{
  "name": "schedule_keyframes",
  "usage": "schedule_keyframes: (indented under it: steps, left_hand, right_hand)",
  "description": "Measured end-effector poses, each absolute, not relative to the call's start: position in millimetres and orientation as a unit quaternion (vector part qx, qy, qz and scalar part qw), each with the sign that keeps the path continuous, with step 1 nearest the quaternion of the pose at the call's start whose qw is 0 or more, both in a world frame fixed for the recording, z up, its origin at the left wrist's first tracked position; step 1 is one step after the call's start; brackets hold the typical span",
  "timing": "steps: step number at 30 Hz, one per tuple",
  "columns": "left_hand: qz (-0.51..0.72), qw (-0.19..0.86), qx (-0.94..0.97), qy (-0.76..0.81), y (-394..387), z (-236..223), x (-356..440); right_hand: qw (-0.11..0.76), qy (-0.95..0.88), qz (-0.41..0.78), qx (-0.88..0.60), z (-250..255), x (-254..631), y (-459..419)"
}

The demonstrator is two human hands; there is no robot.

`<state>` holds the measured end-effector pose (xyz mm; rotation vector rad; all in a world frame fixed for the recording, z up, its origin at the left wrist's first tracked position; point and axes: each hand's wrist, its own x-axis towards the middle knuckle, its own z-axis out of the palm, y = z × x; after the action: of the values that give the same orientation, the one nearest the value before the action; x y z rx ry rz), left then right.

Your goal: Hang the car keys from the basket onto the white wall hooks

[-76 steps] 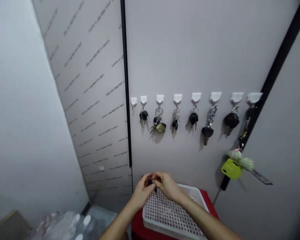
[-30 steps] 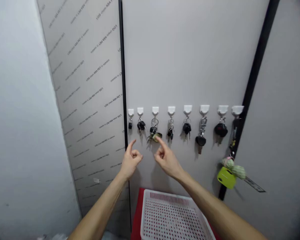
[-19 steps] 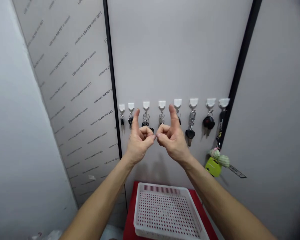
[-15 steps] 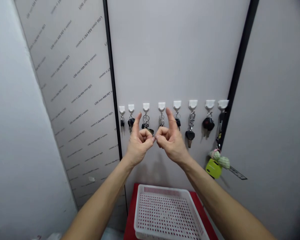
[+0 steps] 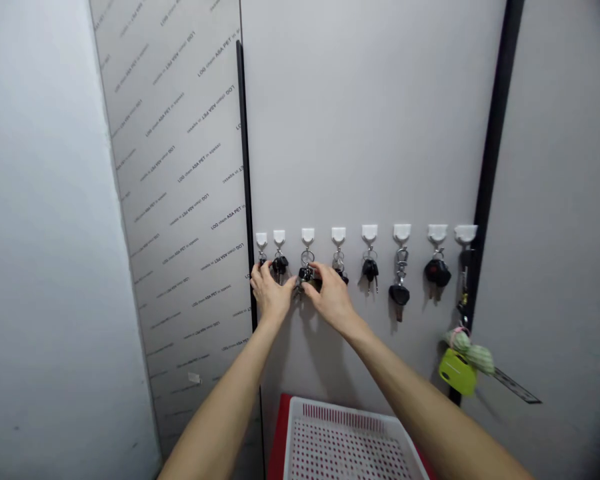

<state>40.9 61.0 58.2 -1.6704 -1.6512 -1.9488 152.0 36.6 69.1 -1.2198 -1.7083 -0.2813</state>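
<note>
My left hand point(image 5: 271, 293) is raised to the hanging keys, its fingers apart. Its fingertips overlap the leftmost small keys point(image 5: 263, 261) and lie just below the second bunch of black-headed keys point(image 5: 280, 264); its thumb points right. My right hand point(image 5: 334, 298) has thumb and fingers parted beside the third bunch of keys point(image 5: 306, 273), which hangs from a ring on a white hook point(image 5: 308, 235). Whether the right fingertips touch these keys I cannot tell. A fourth bunch point(image 5: 341, 273) is partly hidden behind the right hand.
Further right hang black-headed keys point(image 5: 371, 269), a large black key point(image 5: 399, 295), a black key fob point(image 5: 437, 272) and a yellow-green tag point(image 5: 457, 372). Below, a white perforated basket point(image 5: 350, 417) stands on a red surface point(image 5: 279, 433). A printed panel point(image 5: 190, 200) is at left.
Both hands have left their pose with thumb and finger curled together and index fingers raised. Their fingers have spread and reached in at the keys. The view has shifted, so the wall appears lower and further right.
</note>
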Motion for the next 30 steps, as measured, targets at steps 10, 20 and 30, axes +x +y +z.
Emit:
schedule_keyframes:
  steps: [10, 20, 30]
  left_hand:
    - [-0.566, 0.091, -0.599, -0.559, 64.0, 65.2, 18.2]
    - [-0.414, 0.2, -0.668, -0.585, 55.0, 93.4, 0.8]
    - [-0.303, 0.184, -0.746, -0.564, 48.2, 177.3, -19.5]
  right_hand:
    - [0.352, -0.752, -0.195, -0.522, 71.0, 136.8, 37.9]
    - [0.483, -0.741, -0.13, -0.448, 86.0, 146.3, 31.4]
    - [0.419, -0.79, -0.114, -0.432, 153.5, 132.9, 38.2]
